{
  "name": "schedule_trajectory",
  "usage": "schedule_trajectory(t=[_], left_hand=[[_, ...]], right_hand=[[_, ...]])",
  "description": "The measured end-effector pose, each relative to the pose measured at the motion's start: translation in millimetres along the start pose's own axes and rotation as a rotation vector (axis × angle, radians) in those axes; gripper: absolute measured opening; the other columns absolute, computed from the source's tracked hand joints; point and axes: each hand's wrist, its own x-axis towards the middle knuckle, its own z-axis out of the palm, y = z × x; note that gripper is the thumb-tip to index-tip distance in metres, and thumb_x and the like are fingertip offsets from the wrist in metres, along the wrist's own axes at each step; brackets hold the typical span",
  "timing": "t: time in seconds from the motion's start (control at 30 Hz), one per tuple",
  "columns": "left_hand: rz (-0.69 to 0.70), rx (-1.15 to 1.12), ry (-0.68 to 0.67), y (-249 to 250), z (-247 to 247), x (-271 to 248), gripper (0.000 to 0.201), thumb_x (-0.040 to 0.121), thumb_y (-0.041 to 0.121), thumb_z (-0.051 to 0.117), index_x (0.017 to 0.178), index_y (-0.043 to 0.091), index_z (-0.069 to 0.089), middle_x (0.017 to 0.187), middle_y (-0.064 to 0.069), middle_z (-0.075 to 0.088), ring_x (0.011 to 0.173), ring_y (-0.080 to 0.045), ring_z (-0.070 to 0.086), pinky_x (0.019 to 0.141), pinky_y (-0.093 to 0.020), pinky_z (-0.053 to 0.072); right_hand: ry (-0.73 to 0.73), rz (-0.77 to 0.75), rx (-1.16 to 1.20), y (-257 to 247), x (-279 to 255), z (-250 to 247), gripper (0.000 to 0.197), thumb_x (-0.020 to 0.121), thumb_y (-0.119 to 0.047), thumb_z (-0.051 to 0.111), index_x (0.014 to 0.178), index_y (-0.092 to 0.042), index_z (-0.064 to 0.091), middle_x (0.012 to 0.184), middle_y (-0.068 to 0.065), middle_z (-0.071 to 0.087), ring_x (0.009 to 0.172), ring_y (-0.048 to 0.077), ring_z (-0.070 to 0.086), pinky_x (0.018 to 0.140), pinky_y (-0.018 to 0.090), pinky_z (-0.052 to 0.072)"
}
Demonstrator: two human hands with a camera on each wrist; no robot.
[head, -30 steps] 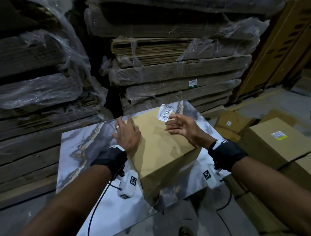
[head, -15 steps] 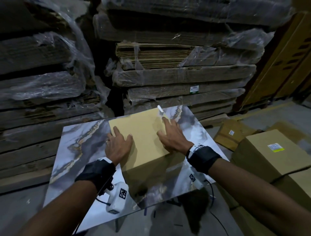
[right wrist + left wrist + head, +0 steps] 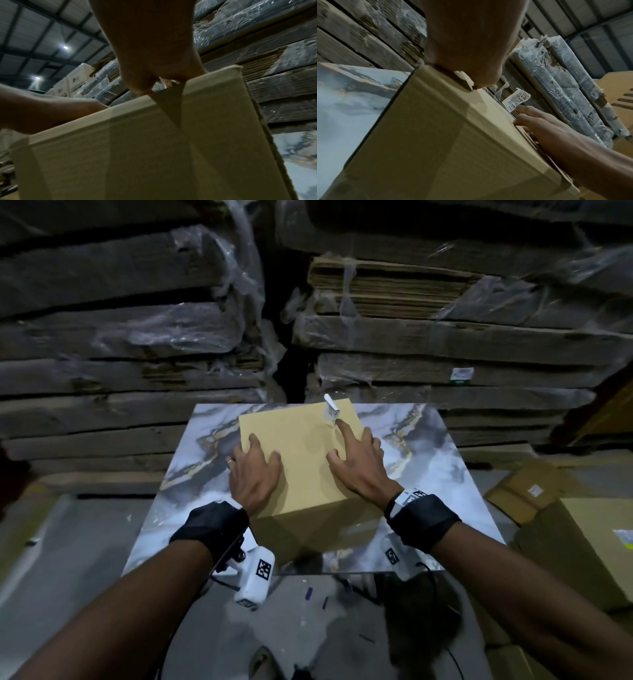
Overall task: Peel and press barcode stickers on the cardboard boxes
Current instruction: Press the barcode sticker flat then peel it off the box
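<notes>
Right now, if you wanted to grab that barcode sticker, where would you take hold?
Probably pinch the barcode sticker by its raised free end, from the far side of the cardboard box. That end curls up; the right hand presses the near end down.

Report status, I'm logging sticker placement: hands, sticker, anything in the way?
Left hand flat on cardboard box. Right hand pressing barcode sticker, whose far end stands curled up. Nothing in the way.
</notes>
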Motion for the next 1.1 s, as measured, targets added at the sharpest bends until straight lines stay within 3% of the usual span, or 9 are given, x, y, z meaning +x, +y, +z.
schedule_trajectory(t=[0.37,0.5,0.63,0.83,1.1], left_hand=[[-0.185,-0.007,0.241,-71,-62,-64,0.067,0.095,0.051,0.045,0.149,0.014,0.033,0.140,-0.026,0.041,0.125,-0.049,0.043,0.102,-0.053,0.043],[-0.278,0.029,0.312,-102,-86,-95,0.071,0.097,0.050,0.045,0.156,0.016,0.026,0.143,-0.027,0.040,0.127,-0.049,0.042,0.105,-0.053,0.041],[-0.353,0.043,0.373,-136,-107,-129,0.071,0.095,0.054,0.041,0.153,0.016,0.028,0.140,-0.027,0.043,0.124,-0.049,0.045,0.098,-0.054,0.044],[-0.490,0.042,0.481,-175,-133,-175,0.072,0.099,0.049,0.046,0.158,0.016,0.024,0.150,-0.022,0.036,0.135,-0.043,0.036,0.103,-0.051,0.040],[-0.641,0.003,0.585,-253,-159,-244,0.069,0.097,0.049,0.045,0.155,0.017,0.027,0.146,-0.021,0.039,0.129,-0.040,0.039,0.097,-0.046,0.041]], right_hand=[[-0.066,-0.242,0.048,-79,-33,31,0.066,0.093,-0.031,0.051,0.155,-0.032,0.030,0.127,0.018,0.039,0.112,0.044,0.041,0.101,0.051,0.037],[-0.116,-0.328,0.053,-113,-51,50,0.068,0.092,-0.030,0.053,0.156,-0.033,0.029,0.137,0.024,0.037,0.117,0.047,0.040,0.104,0.051,0.035],[-0.182,-0.423,0.073,-146,-70,71,0.068,0.093,-0.032,0.054,0.156,-0.033,0.029,0.134,0.022,0.039,0.118,0.046,0.040,0.104,0.051,0.035],[-0.261,-0.563,0.075,-192,-103,104,0.068,0.094,-0.032,0.052,0.156,-0.036,0.025,0.138,0.025,0.036,0.120,0.048,0.038,0.104,0.055,0.036],[-0.385,-0.687,0.065,-262,-165,159,0.070,0.093,-0.032,0.052,0.156,-0.039,0.021,0.143,0.029,0.033,0.127,0.051,0.036,0.107,0.058,0.032]])
